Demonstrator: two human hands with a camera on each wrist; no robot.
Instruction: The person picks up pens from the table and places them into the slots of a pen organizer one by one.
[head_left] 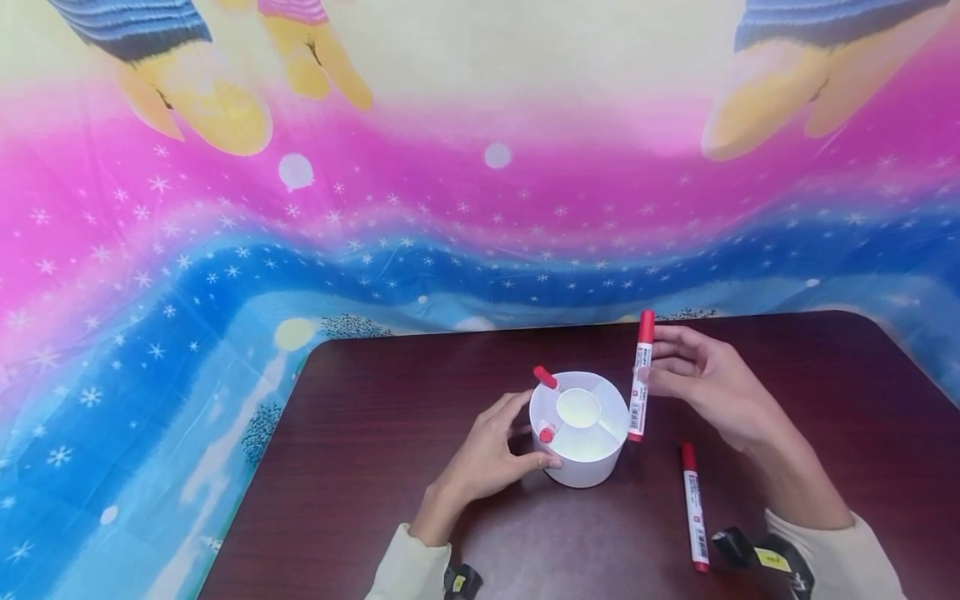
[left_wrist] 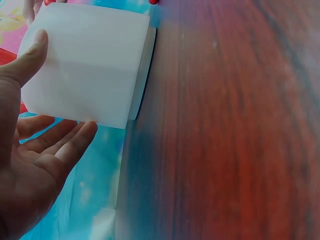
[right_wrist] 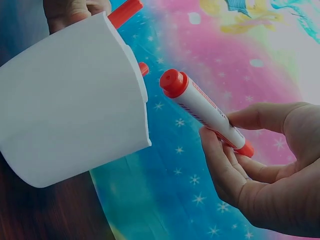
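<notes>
A white round divided pen holder (head_left: pixel 583 472) stands on the table, with a round cup in its middle and compartments around it. My left hand (head_left: pixel 491 450) holds it from the left, thumb on the near side and fingers around the far side. Two red-tipped markers stand in its left compartments, one cap (head_left: pixel 545 377) at the far left and one red end (head_left: pixel 547 434) at the near left. Between thumb and fingers, my right hand (head_left: pixel 723 392) pinches a red-and-white marker (right_wrist: pixel 212 112), nearly upright beside the holder's right rim, red cap up.
Another red-and-white marker (head_left: pixel 694 508) lies on the dark wooden table (head_left: pixel 360 450), in front of my right hand. Behind the table hangs a colourful printed cloth (head_left: pixel 420 208). Black wrist straps (head_left: pixel 765 558) are at both sleeves.
</notes>
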